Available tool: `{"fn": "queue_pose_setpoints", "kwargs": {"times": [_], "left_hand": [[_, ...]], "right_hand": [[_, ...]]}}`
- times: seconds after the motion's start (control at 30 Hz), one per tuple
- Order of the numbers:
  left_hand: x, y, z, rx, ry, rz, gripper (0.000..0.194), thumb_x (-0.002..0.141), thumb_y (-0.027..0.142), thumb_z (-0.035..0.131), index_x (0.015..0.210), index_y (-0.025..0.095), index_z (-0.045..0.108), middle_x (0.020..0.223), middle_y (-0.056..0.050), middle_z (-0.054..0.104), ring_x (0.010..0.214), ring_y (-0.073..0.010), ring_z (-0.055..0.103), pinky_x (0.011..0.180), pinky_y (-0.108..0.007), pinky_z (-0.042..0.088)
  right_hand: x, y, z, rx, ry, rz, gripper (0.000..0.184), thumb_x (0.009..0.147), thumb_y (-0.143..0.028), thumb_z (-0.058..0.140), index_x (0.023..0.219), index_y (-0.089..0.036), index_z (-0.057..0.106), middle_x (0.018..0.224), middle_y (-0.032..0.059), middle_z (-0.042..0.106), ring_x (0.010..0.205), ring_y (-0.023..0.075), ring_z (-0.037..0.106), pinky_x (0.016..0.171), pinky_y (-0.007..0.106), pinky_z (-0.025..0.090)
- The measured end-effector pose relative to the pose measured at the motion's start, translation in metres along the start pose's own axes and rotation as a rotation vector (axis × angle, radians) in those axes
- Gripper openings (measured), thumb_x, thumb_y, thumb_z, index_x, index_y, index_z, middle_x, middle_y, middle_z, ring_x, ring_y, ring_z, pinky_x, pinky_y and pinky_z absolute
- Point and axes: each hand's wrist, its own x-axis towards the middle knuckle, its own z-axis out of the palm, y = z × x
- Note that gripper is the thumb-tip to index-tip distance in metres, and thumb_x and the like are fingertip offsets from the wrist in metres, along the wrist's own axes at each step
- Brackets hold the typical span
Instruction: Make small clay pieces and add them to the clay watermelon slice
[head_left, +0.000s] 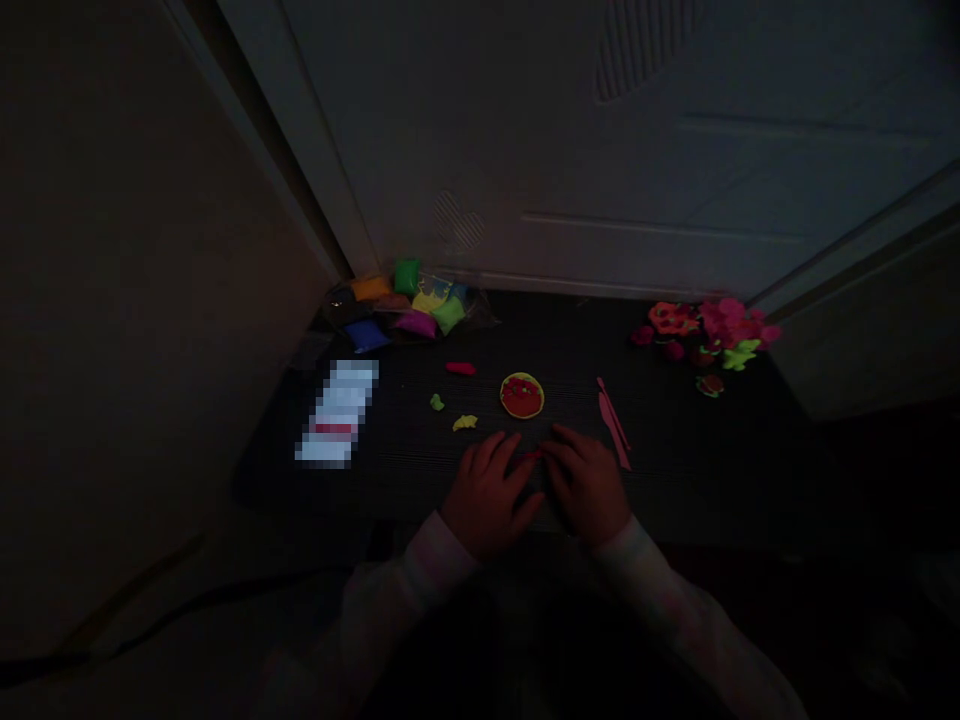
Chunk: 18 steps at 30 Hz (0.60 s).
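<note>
The left hand (491,497) lies palm down near the worktop's (697,470) near edge, fingers fairly straight and slightly spread, thumb apart; the right hand (589,487) angles in opposite it, fingers loosely bent. Between their fingertips sits a small, thin red-pink strip (532,455), apparently of soft clay, its visible length running roughly parallel to that near edge. It lies ahead and to the right of the left palm, ahead and to the left of the right palm, with the right fingertips at its right end; in this dim light I cannot tell whether either hand grips it or only presses it. Just beyond, toward the far edge, is a round red disc with a yellow rim (523,397). Leftward lie a crumpled yellow clay piece (465,423), a small green clay lump (437,402) and, farther back, an elongated red piece (460,369). Slim pink modelling tools (614,428) slant toward the near edge, beside the right hand.
</note>
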Motion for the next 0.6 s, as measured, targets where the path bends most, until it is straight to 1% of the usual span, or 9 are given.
{"fn": "queue_pose_setpoints", "kwargs": {"times": [0.07, 0.17, 0.27, 0.37, 0.47, 0.6], "left_hand": [[0.0001, -0.0001, -0.0003, -0.002, 0.002, -0.001, 0.041, 0.079, 0.040, 0.040, 0.114, 0.020, 0.048, 0.123, -0.011, 0.043, 0.114, -0.0269, 0.033, 0.089, -0.044, 0.031], [0.0002, 0.0002, -0.0006, 0.001, 0.005, -0.002, 0.041, 0.079, 0.040, 0.040, 0.114, 0.019, 0.047, 0.123, -0.012, 0.043, 0.114, -0.0267, 0.033, 0.089, -0.044, 0.032], [0.0003, 0.0004, -0.0006, 0.007, 0.006, 0.002, 0.041, 0.079, 0.040, 0.040, 0.113, 0.018, 0.049, 0.122, -0.012, 0.043, 0.114, -0.0270, 0.033, 0.088, -0.044, 0.032], [0.0002, 0.0003, -0.0003, 0.010, 0.012, 0.004, 0.040, 0.079, 0.040, 0.040, 0.110, 0.017, 0.050, 0.122, -0.012, 0.044, 0.113, -0.0273, 0.034, 0.088, -0.044, 0.032], [0.0001, 0.0001, 0.0004, 0.013, 0.020, 0.005, 0.039, 0.079, 0.039, 0.040, 0.110, 0.017, 0.050, 0.122, -0.012, 0.044, 0.113, -0.0273, 0.034, 0.088, -0.044, 0.033], [0.0000, -0.0003, 0.0017, 0.011, 0.035, 0.011, 0.039, 0.079, 0.038, 0.040, 0.111, 0.017, 0.050, 0.121, -0.012, 0.044, 0.112, -0.0274, 0.035, 0.088, -0.044, 0.033]], "right_hand": [[-0.0016, 0.0005, -0.0010, 0.011, 0.000, 0.004, 0.022, 0.079, -0.018, 0.042, 0.094, -0.017, 0.059, 0.106, 0.0091, 0.055, 0.090, 0.0203, 0.050, 0.073, 0.036, 0.041], [-0.0055, 0.0008, -0.0038, 0.014, -0.022, -0.030, 0.027, 0.079, -0.015, 0.041, 0.099, -0.017, 0.058, 0.109, 0.0107, 0.053, 0.093, 0.0208, 0.049, 0.074, 0.036, 0.041], [-0.0086, -0.0004, -0.0067, -0.014, -0.044, -0.062, 0.029, 0.077, -0.013, 0.042, 0.100, -0.021, 0.059, 0.111, 0.0099, 0.051, 0.095, 0.0213, 0.047, 0.076, 0.037, 0.040], [-0.0095, -0.0023, -0.0082, -0.047, -0.059, -0.057, 0.030, 0.075, -0.012, 0.044, 0.098, -0.023, 0.060, 0.110, 0.0088, 0.052, 0.095, 0.0218, 0.047, 0.077, 0.038, 0.039], [-0.0096, -0.0027, -0.0082, -0.054, -0.071, -0.061, 0.030, 0.075, -0.013, 0.044, 0.099, -0.022, 0.060, 0.111, 0.0091, 0.051, 0.095, 0.0221, 0.046, 0.078, 0.038, 0.038], [-0.0105, -0.0013, -0.0071, -0.035, -0.046, -0.084, 0.031, 0.076, -0.013, 0.042, 0.101, -0.020, 0.059, 0.112, 0.0108, 0.050, 0.095, 0.0218, 0.046, 0.076, 0.037, 0.039]]}}
